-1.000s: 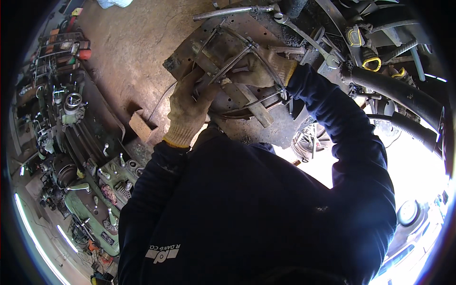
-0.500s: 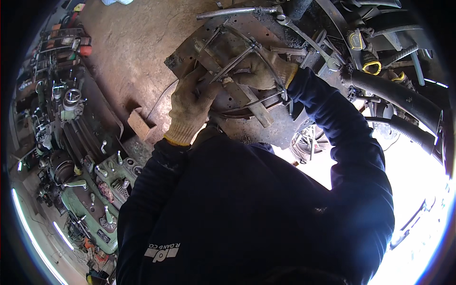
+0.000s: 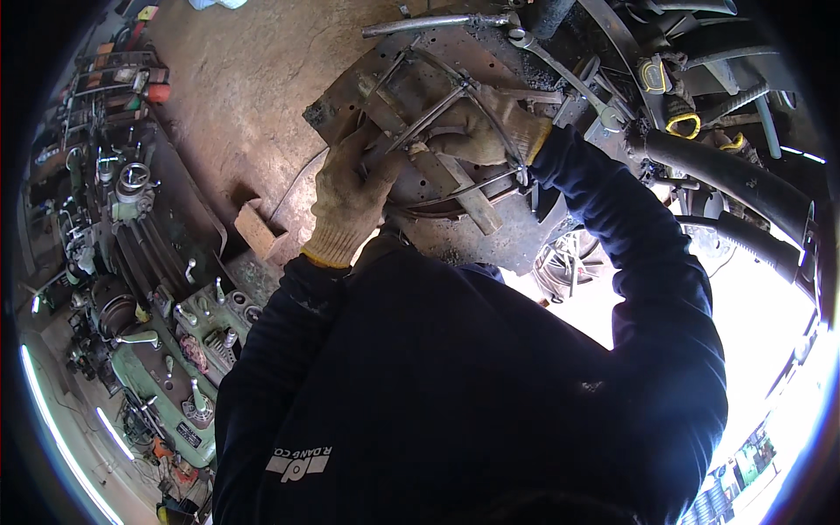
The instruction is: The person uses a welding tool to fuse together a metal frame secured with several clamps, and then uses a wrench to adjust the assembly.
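Both my hands wear tan knit work gloves with yellow cuffs and meet over a dark steel plate (image 3: 328, 109) with drilled holes. A welded frame of thin metal bars (image 3: 429, 118) rises above the plate, and a flat steel bar (image 3: 477, 210) lies slantwise across it. My left hand (image 3: 350, 197) is closed at the near left side of the frame; what its fingers grip is hidden. My right hand (image 3: 486, 131) reaches in between the frame's bars from the right. Its fingers pinch close to my left thumb, around a small part too hidden to name.
A combination wrench (image 3: 573, 74) and a metal pipe (image 3: 429, 24) lie beyond the plate. Black tubes (image 3: 726, 179) and scrap bars crowd the right, beside a yellow tape measure (image 3: 654, 75). A green lathe (image 3: 144, 376) stands at left, near an open cardboard box (image 3: 259, 230).
Both hands stay at nearly the same spot on the frame. My right hand and forearm have shifted very slightly.
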Demonstrator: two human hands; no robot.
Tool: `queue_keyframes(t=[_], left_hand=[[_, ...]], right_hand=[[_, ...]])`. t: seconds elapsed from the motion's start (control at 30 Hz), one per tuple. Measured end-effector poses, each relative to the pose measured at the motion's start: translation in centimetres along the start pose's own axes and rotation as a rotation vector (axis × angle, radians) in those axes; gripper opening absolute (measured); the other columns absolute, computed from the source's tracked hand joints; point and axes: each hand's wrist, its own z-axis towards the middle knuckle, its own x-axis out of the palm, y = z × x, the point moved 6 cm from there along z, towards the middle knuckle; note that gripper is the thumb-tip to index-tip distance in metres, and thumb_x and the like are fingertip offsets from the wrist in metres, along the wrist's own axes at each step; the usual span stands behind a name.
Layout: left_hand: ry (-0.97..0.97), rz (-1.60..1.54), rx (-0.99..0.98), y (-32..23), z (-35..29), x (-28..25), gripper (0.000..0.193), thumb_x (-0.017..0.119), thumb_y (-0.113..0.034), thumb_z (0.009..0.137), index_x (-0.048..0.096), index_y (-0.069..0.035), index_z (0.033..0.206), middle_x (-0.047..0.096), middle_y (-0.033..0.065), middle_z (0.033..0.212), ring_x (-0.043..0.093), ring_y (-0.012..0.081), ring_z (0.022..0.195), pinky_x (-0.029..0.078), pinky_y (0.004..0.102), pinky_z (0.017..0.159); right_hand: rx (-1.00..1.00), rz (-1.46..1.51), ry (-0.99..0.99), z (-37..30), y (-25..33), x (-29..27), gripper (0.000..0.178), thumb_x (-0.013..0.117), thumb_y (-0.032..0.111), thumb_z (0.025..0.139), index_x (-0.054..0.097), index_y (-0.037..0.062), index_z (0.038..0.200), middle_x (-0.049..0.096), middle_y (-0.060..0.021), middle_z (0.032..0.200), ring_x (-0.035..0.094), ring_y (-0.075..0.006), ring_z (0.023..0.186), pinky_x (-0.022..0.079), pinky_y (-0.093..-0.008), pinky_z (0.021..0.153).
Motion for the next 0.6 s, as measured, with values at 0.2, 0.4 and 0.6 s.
queue_keyframes(t=[0.2, 0.4, 0.6], left_hand=[[0.013, 0.047, -0.007, -0.5, -0.1, -0.2, 0.050, 0.072, -0.030, 0.097, 0.061, -0.001, 0.136, 0.051, 0.0241, 0.150, 0.056, 0.0348, 0.134, 0.049, 0.0414, 0.106], [0.006, 0.033, 0.021, -0.6, -0.1, -0.1, 0.054, 0.072, -0.035, 0.093, 0.060, 0.000, 0.134, 0.054, 0.0275, 0.144, 0.053, 0.0440, 0.134, 0.048, 0.0473, 0.108], [-0.011, 0.049, 0.034, -0.5, -0.1, -0.2, 0.047, 0.072, -0.030, 0.097, 0.063, -0.002, 0.132, 0.053, 0.0244, 0.148, 0.058, 0.0345, 0.131, 0.051, 0.0416, 0.102]], right_hand=[[-0.037, -0.057, -0.027, 0.6, -0.4, 0.4, 0.053, 0.080, 0.031, 0.084, 0.068, 0.0158, 0.133, 0.058, -0.0175, 0.144, 0.056, -0.0342, 0.132, 0.046, -0.0460, 0.112], [-0.070, 0.021, -0.014, 0.6, -0.3, 0.7, 0.054, 0.081, 0.027, 0.081, 0.068, 0.0128, 0.131, 0.061, -0.0161, 0.138, 0.062, -0.0343, 0.121, 0.051, -0.0454, 0.104], [0.016, 0.063, 0.042, 1.2, -0.4, 0.2, 0.057, 0.084, 0.024, 0.077, 0.067, 0.0122, 0.131, 0.061, -0.0159, 0.139, 0.062, -0.0333, 0.122, 0.052, -0.0445, 0.104]])
